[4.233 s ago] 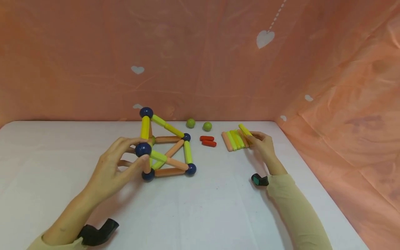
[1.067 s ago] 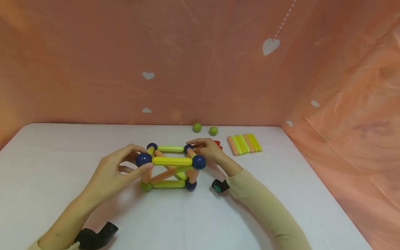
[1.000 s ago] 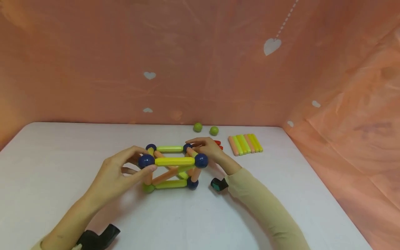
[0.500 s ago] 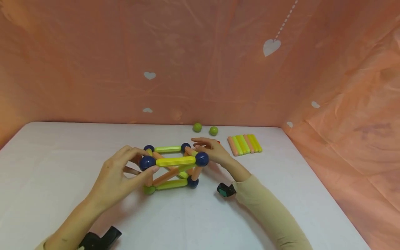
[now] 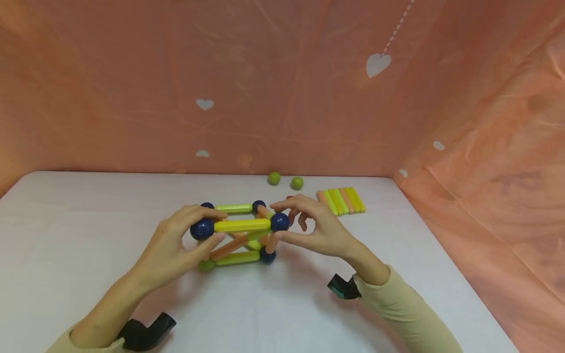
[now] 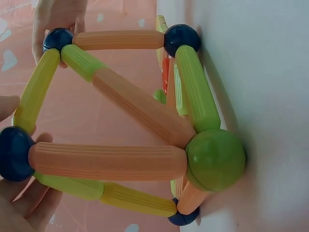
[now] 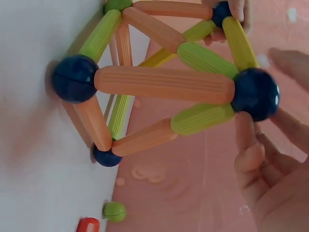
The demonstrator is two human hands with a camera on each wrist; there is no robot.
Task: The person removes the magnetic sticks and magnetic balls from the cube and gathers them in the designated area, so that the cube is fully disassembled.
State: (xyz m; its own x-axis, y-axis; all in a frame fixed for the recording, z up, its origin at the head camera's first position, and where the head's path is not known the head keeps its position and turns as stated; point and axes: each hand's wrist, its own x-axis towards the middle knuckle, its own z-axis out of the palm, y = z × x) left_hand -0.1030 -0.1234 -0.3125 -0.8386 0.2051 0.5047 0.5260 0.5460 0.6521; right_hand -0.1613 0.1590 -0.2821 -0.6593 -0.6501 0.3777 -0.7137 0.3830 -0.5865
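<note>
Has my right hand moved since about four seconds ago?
Yes: left and toward you, judged against the row of loose sticks. Your right hand was at the row's right end; now it's at the near right blue ball of the ball-and-stick frame.

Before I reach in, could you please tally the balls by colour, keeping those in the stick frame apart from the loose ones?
Blue balls in the stick frame: 5
Green ball in the stick frame: 1
Loose green balls on the table: 2
Total: 8
</note>
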